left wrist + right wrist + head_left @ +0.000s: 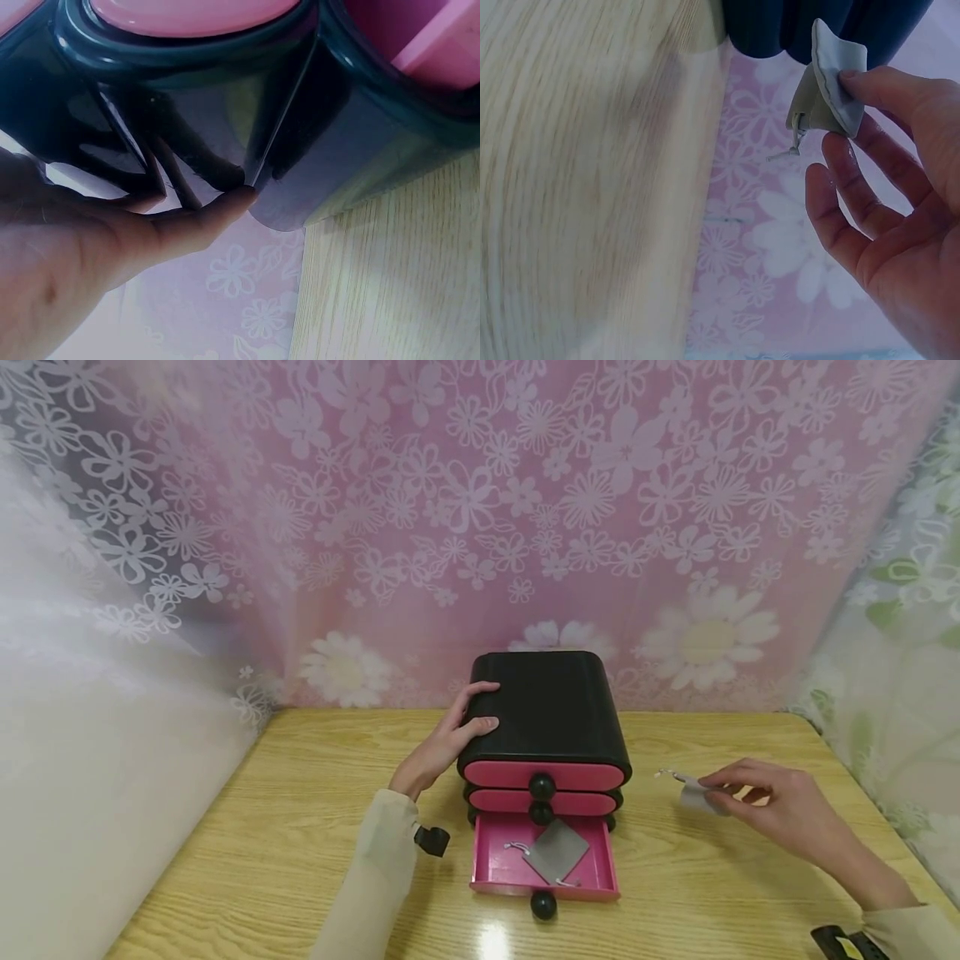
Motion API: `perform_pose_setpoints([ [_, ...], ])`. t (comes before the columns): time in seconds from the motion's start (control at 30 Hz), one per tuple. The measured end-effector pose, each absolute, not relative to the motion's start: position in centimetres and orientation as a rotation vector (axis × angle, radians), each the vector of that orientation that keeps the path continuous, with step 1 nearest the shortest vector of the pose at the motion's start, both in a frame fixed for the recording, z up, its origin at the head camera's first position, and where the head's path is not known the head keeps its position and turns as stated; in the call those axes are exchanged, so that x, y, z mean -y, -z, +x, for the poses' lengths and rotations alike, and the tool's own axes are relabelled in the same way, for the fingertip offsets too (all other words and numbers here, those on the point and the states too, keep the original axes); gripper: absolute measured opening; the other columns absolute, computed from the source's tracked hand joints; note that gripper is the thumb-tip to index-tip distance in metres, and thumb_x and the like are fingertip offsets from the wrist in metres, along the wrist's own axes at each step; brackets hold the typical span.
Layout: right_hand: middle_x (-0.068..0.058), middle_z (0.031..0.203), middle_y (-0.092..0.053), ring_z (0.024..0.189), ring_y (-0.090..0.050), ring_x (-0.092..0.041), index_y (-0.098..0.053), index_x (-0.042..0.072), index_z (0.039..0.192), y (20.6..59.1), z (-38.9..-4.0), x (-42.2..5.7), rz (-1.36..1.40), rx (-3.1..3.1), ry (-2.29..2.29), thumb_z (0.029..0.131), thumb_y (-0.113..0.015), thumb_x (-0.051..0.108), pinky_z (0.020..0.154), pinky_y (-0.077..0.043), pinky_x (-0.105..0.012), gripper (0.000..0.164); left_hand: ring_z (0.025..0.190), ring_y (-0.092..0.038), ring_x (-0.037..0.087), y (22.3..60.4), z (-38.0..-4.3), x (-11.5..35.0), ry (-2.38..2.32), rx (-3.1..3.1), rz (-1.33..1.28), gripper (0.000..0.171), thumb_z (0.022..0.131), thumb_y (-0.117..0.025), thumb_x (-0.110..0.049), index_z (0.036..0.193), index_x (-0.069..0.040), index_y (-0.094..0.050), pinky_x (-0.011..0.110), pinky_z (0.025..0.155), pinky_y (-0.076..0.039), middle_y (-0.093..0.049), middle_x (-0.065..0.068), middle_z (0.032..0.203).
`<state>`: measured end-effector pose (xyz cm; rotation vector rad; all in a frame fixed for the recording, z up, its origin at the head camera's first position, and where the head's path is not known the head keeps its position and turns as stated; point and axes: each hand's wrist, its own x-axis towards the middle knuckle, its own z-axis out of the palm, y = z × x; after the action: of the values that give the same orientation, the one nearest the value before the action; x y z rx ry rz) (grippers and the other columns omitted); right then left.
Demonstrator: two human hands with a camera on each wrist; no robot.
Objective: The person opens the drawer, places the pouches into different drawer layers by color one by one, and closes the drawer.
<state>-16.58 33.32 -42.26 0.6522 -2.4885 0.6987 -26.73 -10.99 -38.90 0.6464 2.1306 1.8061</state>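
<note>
A small black chest of drawers with pink drawer fronts stands on the table. My left hand rests against its left side, fingers fairly straight and the tips at the top edge. In the left wrist view, fingers touch the chest's glossy black side. Its bottom drawer is pulled out, and a grey drawstring pouch lies inside. To the right of the chest, my right hand pinches another grey drawstring pouch between thumb and fingers, above the table. The pouch's drawstring dangles.
The upper two drawers, such as the top drawer, are closed and have round black knobs. A wood-grain table lies under everything. A pink floral curtain hangs behind it, with pale sheets at both sides.
</note>
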Motion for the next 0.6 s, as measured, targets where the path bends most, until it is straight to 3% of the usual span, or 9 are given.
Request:
perform_pose_setpoints([
  [0.33,0.016,0.093,-0.073,0.080,-0.063,0.012,-0.078,0.031,0.100,41.8,-15.6,-32.1,0.721,2.499,-0.742,0.072,-0.087,-0.001,0.063,-0.050,-0.009,0.044,0.137,-0.052,0.024,38.9,-26.8,10.9,-1.805,-2.131,0.657,0.051,0.104,-0.054,-0.032,0.151,-0.040,-0.038,0.046,0.112,-0.044,-0.038,0.003,0.158],
  [0.6,0.016,0.094,-0.072,0.080,-0.063,0.011,-0.079,0.028,0.101,41.5,-15.1,-31.1,0.832,2.430,-0.818,0.066,-0.087,-0.009,0.064,-0.050,-0.009,0.051,0.139,-0.051,0.023,38.9,-26.7,11.0,-1.801,-2.138,0.666,0.051,0.104,-0.054,-0.033,0.151,-0.041,-0.038,0.045,0.112,-0.044,-0.034,0.000,0.160],
])
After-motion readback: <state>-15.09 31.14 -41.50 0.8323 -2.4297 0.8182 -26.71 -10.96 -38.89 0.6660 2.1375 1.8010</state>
